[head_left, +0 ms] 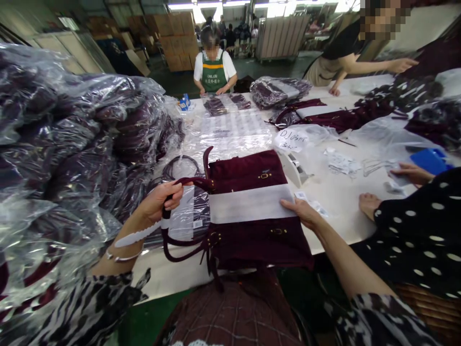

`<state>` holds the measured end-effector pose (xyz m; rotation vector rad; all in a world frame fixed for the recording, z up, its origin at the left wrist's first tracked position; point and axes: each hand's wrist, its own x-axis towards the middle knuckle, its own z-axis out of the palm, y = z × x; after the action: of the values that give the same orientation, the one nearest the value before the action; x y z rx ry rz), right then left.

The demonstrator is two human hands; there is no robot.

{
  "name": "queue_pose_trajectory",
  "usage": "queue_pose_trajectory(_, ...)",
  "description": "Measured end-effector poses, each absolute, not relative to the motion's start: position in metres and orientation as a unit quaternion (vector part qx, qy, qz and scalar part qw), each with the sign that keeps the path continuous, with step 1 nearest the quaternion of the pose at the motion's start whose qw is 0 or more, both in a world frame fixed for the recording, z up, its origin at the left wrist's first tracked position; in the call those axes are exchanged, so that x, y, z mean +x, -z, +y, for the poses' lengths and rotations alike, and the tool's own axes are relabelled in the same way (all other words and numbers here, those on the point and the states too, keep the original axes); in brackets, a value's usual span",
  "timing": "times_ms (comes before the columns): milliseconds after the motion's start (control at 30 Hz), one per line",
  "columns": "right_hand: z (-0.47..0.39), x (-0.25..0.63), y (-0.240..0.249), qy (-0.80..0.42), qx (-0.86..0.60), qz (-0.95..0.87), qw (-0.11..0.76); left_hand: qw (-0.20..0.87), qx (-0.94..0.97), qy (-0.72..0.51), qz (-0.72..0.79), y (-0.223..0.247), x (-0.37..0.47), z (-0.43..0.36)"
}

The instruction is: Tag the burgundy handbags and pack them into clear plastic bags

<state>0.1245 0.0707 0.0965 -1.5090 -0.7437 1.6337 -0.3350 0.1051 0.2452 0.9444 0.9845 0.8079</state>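
Note:
A dark burgundy handbag (259,242) lies in front of me at the table's near edge, with small brass buckles on its straps. Across its middle runs a white wrap band (248,205). My left hand (163,199) is closed round the bag's handle (183,181), which loops out to the left. A white strip (139,235) hangs from the handle over my left wrist. On the bag's right side, my right hand (302,211) grips the edge at the band, thumb on top and the other fingers mostly hidden beneath.
Plastic-wrapped bags (79,129) are piled high on the left. A co-worker in a green apron (214,72) stands across the table. Another person's polka-dot sleeve (414,226) is close on my right. A white tape dispenser (293,168) and tags (342,162) lie beyond the bag.

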Motion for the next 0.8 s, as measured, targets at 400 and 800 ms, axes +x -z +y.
queue_pose_trajectory(400,0.279,0.107,-0.159,-0.335,-0.687,-0.645,-0.005,0.727,0.384,-0.262,0.505,-0.156,-0.273,-0.053)
queue_pose_trajectory(800,0.220,-0.085,-0.105,-0.445,-0.530,-0.721,0.032,0.515,-0.155,-0.498,0.680,-0.033,-0.389,-0.055)
